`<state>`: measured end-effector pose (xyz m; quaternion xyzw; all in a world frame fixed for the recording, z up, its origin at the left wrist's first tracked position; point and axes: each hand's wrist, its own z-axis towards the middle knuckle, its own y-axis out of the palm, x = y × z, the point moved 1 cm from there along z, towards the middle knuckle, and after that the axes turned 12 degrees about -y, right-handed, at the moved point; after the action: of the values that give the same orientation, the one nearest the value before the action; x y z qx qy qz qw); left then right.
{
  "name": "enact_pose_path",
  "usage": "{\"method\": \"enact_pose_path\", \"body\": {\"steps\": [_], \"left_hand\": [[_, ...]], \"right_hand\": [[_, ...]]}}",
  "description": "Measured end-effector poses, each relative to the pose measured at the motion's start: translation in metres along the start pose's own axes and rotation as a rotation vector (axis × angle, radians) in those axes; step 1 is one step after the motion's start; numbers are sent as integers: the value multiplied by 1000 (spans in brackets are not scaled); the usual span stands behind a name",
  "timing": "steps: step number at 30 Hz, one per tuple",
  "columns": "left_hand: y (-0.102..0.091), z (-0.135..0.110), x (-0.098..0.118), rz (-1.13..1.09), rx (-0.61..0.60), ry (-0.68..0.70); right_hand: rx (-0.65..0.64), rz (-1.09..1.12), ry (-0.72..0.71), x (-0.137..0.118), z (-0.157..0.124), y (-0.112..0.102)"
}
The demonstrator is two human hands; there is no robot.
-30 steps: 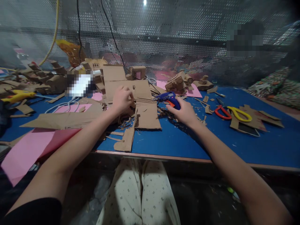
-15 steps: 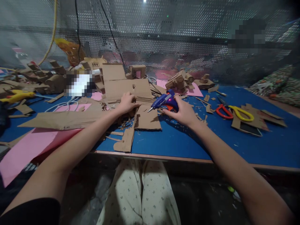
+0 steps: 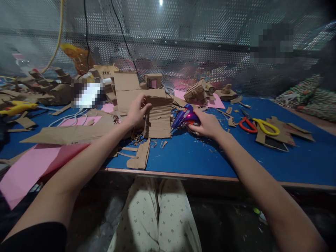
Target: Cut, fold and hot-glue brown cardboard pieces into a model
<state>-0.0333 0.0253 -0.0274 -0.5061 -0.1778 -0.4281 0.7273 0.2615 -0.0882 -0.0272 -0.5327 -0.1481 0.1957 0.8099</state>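
Observation:
My left hand (image 3: 135,111) grips the left edge of a ribbed cardboard piece (image 3: 159,117) and holds it tilted up off the blue table (image 3: 236,157). My right hand (image 3: 207,125) is wrapped round a blue glue gun (image 3: 185,117) with a small red light, its nozzle pointing left and down close to the cardboard's right edge. Loose cardboard scraps (image 3: 140,157) lie just below the raised piece.
Red and yellow scissors (image 3: 258,126) lie on cardboard at the right. Pink paper (image 3: 31,168) and flat cardboard (image 3: 70,133) cover the left. Small cardboard models (image 3: 196,92) stand at the back before a perforated metal wall. A yellow glue gun (image 3: 15,107) lies far left.
My left hand lifted the cardboard piece from flat on the table to tilted upright. My right hand picked up the glue gun and swung its nozzle down towards the cardboard.

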Motion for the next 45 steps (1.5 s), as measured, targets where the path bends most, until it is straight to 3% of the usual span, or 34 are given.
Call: {"method": "enact_pose_path", "body": {"steps": [45], "left_hand": [[-2, -2, 2, 40, 27, -6]], "right_hand": [[-52, -5, -44, 7, -2, 4]]}}
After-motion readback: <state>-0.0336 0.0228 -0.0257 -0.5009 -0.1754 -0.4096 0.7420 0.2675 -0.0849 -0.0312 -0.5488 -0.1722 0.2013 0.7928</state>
